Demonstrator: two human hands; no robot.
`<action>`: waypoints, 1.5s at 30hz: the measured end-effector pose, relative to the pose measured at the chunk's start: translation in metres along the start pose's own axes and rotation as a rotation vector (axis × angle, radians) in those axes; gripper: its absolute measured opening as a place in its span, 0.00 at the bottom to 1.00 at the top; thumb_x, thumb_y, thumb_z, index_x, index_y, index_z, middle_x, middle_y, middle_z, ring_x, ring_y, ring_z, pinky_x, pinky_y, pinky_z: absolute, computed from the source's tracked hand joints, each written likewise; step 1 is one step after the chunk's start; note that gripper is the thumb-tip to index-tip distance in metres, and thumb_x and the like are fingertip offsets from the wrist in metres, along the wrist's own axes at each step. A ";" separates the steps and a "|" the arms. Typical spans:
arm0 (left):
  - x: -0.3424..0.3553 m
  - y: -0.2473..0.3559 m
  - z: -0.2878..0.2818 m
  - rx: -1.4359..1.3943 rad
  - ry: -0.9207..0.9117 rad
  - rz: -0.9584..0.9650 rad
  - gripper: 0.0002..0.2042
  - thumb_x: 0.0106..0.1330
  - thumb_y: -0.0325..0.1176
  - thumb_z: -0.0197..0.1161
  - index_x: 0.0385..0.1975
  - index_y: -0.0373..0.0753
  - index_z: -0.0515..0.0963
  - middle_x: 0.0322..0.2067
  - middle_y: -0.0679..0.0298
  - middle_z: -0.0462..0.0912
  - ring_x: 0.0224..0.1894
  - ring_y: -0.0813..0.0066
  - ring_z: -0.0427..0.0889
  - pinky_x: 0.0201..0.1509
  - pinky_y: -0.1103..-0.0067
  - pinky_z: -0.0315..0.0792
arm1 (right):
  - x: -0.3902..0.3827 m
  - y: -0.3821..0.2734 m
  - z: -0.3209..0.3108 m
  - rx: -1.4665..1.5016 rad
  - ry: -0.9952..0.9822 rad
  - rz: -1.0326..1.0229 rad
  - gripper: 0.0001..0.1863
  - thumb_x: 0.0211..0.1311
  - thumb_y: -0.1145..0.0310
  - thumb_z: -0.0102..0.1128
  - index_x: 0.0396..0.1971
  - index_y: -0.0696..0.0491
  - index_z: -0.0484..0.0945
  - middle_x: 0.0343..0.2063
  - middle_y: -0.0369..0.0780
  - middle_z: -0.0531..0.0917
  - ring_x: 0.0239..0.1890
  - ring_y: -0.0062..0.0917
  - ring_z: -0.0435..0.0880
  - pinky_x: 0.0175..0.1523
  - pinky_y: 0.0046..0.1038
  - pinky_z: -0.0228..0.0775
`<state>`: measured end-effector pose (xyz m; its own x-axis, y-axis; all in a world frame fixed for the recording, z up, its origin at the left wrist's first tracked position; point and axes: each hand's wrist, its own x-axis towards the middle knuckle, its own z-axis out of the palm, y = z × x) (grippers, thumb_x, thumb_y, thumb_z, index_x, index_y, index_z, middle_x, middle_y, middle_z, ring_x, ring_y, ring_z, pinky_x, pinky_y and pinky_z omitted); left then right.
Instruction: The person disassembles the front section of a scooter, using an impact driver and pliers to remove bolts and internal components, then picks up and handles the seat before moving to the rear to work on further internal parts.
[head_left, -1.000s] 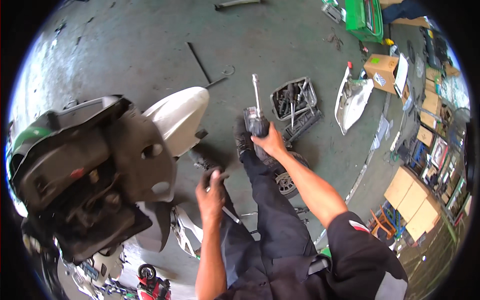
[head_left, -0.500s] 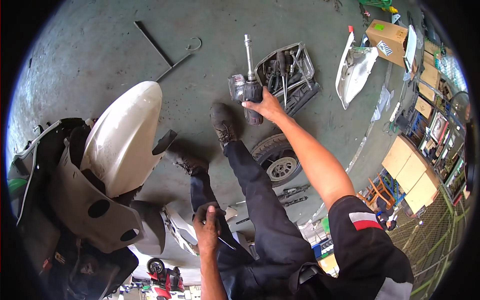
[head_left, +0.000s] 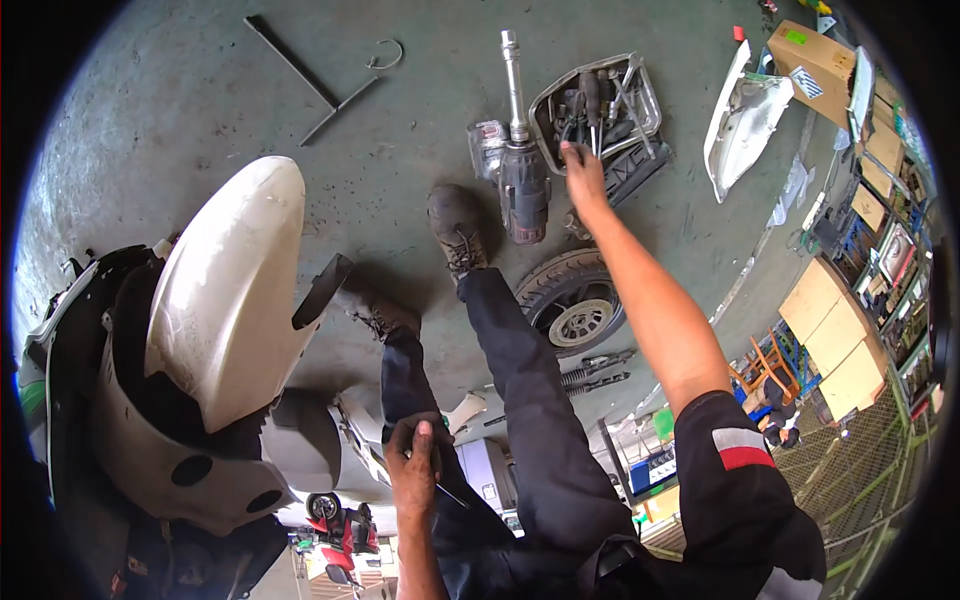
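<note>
My left hand point(head_left: 411, 468) is closed near my leg around a screwdriver point(head_left: 452, 496), whose thin metal shaft sticks out below the fingers; its handle is mostly hidden. My right hand point(head_left: 586, 182) reaches to the near edge of an open tool case point(head_left: 652, 95), fingers stretched out and nothing visible in them. Inside lie screwdrivers point(head_left: 591, 97), pliers and other hand tools in a heap. Just left of that hand, a cordless impact wrench point(head_left: 524, 190) rests on the floor with a long socket extension point(head_left: 513, 85) pointing away from me.
A white fender point(head_left: 235, 285) and grey body panels point(head_left: 150, 440) crowd the left. Beyond my boots lie a T-shaped metal bar point(head_left: 315, 85) and a wheel point(head_left: 580, 315). Shock absorbers point(head_left: 595, 375) lie nearer. At the right are a white panel point(head_left: 742, 125) and a cardboard box point(head_left: 815, 70).
My right hand has let go of the impact wrench and moved right to the tool case. My left hand still holds the screwdriver in about the same place. The view has shifted slightly.
</note>
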<state>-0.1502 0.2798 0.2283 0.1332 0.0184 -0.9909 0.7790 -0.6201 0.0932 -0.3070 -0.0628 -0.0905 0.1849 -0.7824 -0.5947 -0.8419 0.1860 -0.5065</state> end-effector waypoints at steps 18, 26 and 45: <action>-0.044 0.006 -0.011 -0.013 0.008 0.085 0.14 0.73 0.39 0.60 0.46 0.34 0.80 0.31 0.64 0.85 0.29 0.82 0.77 0.36 0.82 0.71 | 0.002 0.028 -0.092 -0.463 -0.056 -0.060 0.27 0.60 0.62 0.63 0.55 0.63 0.73 0.49 0.59 0.82 0.55 0.52 0.81 0.57 0.43 0.71; -0.109 0.003 -0.029 -0.115 0.055 0.365 0.15 0.74 0.41 0.60 0.46 0.33 0.79 0.30 0.67 0.82 0.34 0.82 0.78 0.43 0.80 0.70 | -0.109 -0.158 -0.147 0.230 -0.279 0.115 0.22 0.69 0.54 0.59 0.55 0.52 0.76 0.40 0.34 0.78 0.37 0.19 0.77 0.38 0.19 0.70; -0.205 -0.034 -0.156 -0.713 0.235 0.456 0.15 0.73 0.40 0.60 0.44 0.33 0.80 0.28 0.67 0.81 0.33 0.80 0.75 0.41 0.78 0.68 | -0.567 -0.609 0.046 0.290 -1.620 -0.403 0.12 0.60 0.66 0.63 0.40 0.57 0.79 0.31 0.29 0.77 0.35 0.12 0.73 0.42 0.18 0.65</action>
<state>-0.1087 0.4195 0.4433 0.5864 0.0985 -0.8040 0.8058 0.0299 0.5914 0.1248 0.2950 0.5263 0.7946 0.5292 -0.2978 -0.5356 0.3799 -0.7542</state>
